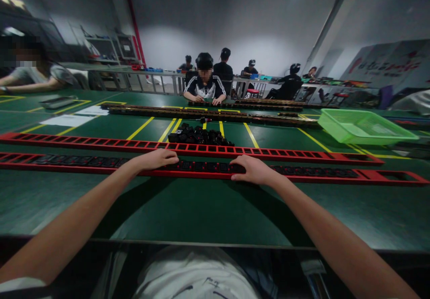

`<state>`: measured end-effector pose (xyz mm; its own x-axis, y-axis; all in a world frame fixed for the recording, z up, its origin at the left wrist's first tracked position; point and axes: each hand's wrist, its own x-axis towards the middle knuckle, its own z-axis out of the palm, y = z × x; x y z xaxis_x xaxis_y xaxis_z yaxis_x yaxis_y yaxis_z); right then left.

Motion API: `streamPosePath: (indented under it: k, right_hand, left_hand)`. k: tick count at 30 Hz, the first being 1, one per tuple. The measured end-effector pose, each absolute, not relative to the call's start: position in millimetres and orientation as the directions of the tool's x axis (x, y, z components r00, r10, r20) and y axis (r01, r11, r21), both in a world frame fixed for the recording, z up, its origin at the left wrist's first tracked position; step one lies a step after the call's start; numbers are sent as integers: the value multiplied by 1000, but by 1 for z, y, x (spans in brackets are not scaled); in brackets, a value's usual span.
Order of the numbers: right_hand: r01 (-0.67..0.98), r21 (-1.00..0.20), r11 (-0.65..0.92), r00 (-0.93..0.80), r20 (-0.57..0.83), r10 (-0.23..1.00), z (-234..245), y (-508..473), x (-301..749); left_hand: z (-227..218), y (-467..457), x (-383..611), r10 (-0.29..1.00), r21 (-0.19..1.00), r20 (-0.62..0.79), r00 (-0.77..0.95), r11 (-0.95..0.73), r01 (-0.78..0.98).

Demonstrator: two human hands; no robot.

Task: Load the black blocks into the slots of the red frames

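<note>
A long red slotted frame (215,175) lies across the green table in front of me. Square black pieces (198,166) fill many of its slots. My left hand (156,159) is on this frame left of the middle, its fingers bent and closed at the far rail; its thumb is mostly hidden. Right of the middle, my right hand (251,170) grips the frame, thumb at the near rail and fingers over the far side. Black pieces show in the stretch between both hands. Just beyond lies a second red frame (282,153) with see-through slots.
Behind the frames sits a heap of loose black parts (198,135). A green plastic basket (366,128) stands at the right. Long dark strips (255,118) cross the table farther back. White papers (69,119) lie at the left. A co-worker (204,81) sits opposite.
</note>
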<state>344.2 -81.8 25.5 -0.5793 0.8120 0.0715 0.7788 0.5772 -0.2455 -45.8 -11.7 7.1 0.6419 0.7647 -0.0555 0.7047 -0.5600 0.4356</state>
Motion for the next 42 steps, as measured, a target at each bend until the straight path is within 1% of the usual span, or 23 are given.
streamPosePath:
  k: [3, 6, 8, 11, 16, 19, 25, 31, 35, 42]
  right_hand:
    - [778, -242, 580, -581, 75, 811, 25, -82, 345]
    - [783, -228, 579, -580, 67, 812, 25, -82, 345]
    - [785, -222, 579, -581, 63, 811, 25, -81, 345]
    - [783, -223, 580, -583, 59, 810, 26, -81, 344]
    - [785, -222, 578, -581, 58, 812, 27, -82, 344]
    - [787, -227, 574, -577, 58, 815, 28, -83, 343]
    - [787, -220, 577, -580, 57, 813, 28, -83, 343]
    - [784, -225, 578, -581, 63, 812, 27, -82, 344]
    - [784, -229, 576, -577, 70, 814, 25, -82, 345]
    - [781, -239, 577, -578, 75, 813, 24, -81, 346]
  left_hand:
    - [10, -13, -43, 752, 420, 34, 658, -608, 673]
    - [14, -18, -37, 705, 360, 188, 683, -697, 620]
    - [15, -22, -30, 666, 323, 242, 705, -741, 589]
    - [13, -28, -21, 634, 309, 245, 733, -768, 561]
    - [13, -33, -15, 639, 314, 244, 730, -764, 564]
    - [16, -36, -15, 627, 295, 243, 740, -775, 559]
    - [15, -44, -4, 546, 282, 285, 788, -834, 475]
    - [15, -52, 6, 531, 226, 251, 810, -845, 484]
    - [16, -51, 4, 556, 276, 239, 796, -825, 494]
    - [12, -45, 5, 550, 360, 263, 793, -818, 448]
